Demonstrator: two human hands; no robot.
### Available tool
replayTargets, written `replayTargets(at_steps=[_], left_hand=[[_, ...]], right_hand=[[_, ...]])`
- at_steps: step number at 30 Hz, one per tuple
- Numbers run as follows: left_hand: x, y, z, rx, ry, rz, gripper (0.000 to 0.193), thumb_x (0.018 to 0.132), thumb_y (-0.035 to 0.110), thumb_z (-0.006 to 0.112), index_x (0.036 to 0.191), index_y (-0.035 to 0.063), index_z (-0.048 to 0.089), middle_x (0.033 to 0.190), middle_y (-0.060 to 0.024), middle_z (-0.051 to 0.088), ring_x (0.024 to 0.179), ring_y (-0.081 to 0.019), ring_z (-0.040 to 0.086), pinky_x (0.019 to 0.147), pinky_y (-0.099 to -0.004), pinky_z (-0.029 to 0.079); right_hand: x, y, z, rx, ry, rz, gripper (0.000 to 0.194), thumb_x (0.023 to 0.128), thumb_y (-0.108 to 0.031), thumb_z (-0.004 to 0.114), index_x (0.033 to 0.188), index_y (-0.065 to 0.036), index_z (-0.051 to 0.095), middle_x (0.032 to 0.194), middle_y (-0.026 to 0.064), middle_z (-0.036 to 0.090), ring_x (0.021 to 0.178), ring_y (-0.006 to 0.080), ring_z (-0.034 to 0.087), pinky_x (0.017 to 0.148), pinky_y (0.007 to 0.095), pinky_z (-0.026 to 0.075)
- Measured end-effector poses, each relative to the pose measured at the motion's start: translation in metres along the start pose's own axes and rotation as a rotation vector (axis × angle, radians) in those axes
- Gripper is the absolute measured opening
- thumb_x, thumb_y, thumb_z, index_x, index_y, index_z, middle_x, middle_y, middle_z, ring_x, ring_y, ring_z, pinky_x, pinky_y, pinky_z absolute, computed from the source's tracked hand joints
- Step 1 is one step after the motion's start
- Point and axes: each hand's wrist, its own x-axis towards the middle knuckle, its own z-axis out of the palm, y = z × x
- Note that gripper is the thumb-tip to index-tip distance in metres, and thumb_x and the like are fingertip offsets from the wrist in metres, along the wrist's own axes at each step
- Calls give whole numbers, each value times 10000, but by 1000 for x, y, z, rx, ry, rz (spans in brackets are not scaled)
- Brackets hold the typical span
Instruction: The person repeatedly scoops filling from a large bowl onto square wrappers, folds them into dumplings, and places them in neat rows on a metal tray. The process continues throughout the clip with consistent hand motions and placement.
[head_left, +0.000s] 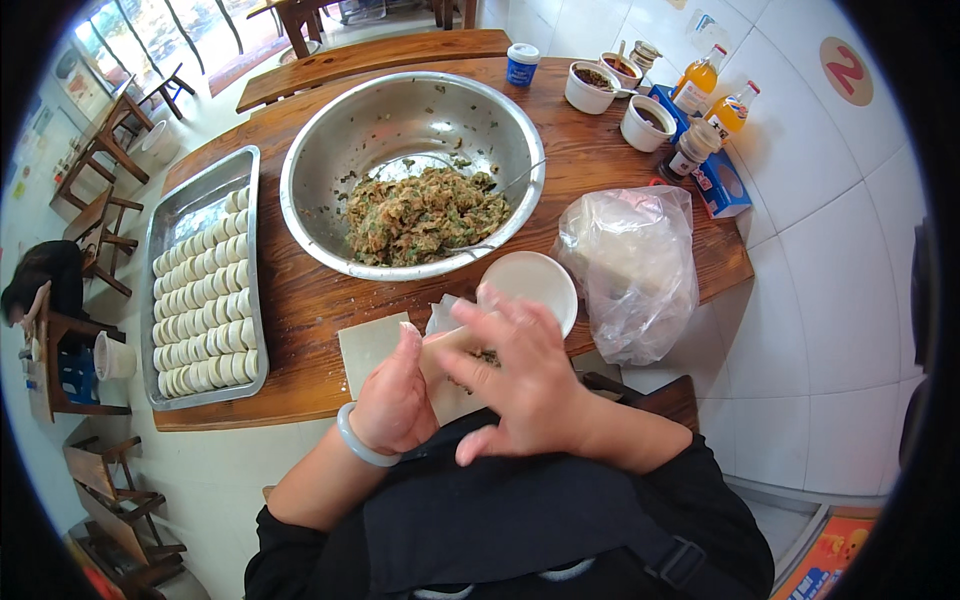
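A square dough wrapper (452, 405) with a little dark filling on it lies in my left hand (394, 397), the thumb raised along its edge. My right hand (525, 375) is blurred over the wrapper, fingers spread, and hides part of it and the filling. Just beyond my left hand, a pale dough sheet (371, 345) rests on the wooden table (300, 330). A white dish (536, 281) and a bit of clear plastic (442, 311) sit beyond the fingers. Farther back, a large steel basin (412, 82) holds minced filling (427, 217) with green bits.
At the left, a steel tray (262, 352) carries rows of wrapped dumplings (206, 300). A plastic bag of dough sheets (630, 262) lies right. Sauce cups (647, 124), orange drink bottles (697, 79), a blue tub (523, 64) and a tissue box (724, 187) stand along the back right, near the tiled wall.
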Motion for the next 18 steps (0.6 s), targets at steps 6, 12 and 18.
replayTargets(at_steps=[6, 12, 18], left_hand=[[-7, 1, -8, -73, 77, -19, 825, 1075, 613, 200, 1523, -61, 362, 1511, -227, 487, 1397, -384, 487, 1187, -519, 368], [-3, -2, -11, -108, 106, -48, 808, 1078, 601, 219, 1528, -57, 356, 1519, -237, 476, 1399, -399, 482, 1190, -540, 358], [2, 0, -13, -406, -105, 20, 796, 1084, 582, 218, 1552, -55, 310, 1555, -245, 428, 1424, -399, 451, 1205, -538, 337]], right_hand=[[-26, 36, -11, -214, 46, 169, 791, 864, -797, 520, 1105, -80, 752, 1395, 229, 547, 1353, 452, 461, 1106, 565, 315], [-38, 34, -15, -129, 77, 156, 769, 884, -765, 531, 1181, -84, 732, 1403, 228, 539, 1344, 444, 475, 1104, 554, 327], [-26, 28, -8, 7, 100, -33, 497, 831, -494, 754, 1171, -135, 710, 1409, 180, 552, 1298, 417, 540, 1050, 508, 409]])
